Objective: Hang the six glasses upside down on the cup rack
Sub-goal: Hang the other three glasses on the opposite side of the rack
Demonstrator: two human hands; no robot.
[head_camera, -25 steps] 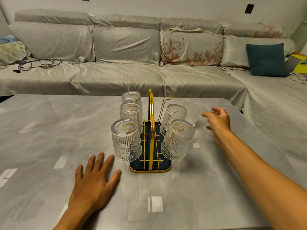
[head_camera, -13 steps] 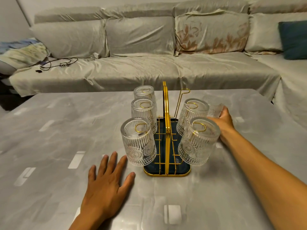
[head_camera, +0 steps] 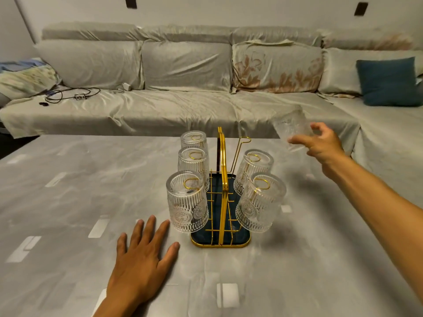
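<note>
Left of the gold cup rack (head_camera: 221, 191), the left hand (head_camera: 142, 259) lies flat and empty on the grey table (head_camera: 68, 202). Five ribbed glasses hang inverted on the rack's hooks. Right of it, above the one bare hook (head_camera: 243, 143), the right hand (head_camera: 322, 145) grips the sixth glass (head_camera: 291, 125) (blurred, clear, embossed). It is likely slick and brittle, so hold it around the wall.

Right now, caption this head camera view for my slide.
Right hand lifts the sixth ribbed clear glass toward the gold wire cup rack, where five already hang; left hand lies flat on the grey table.
</note>
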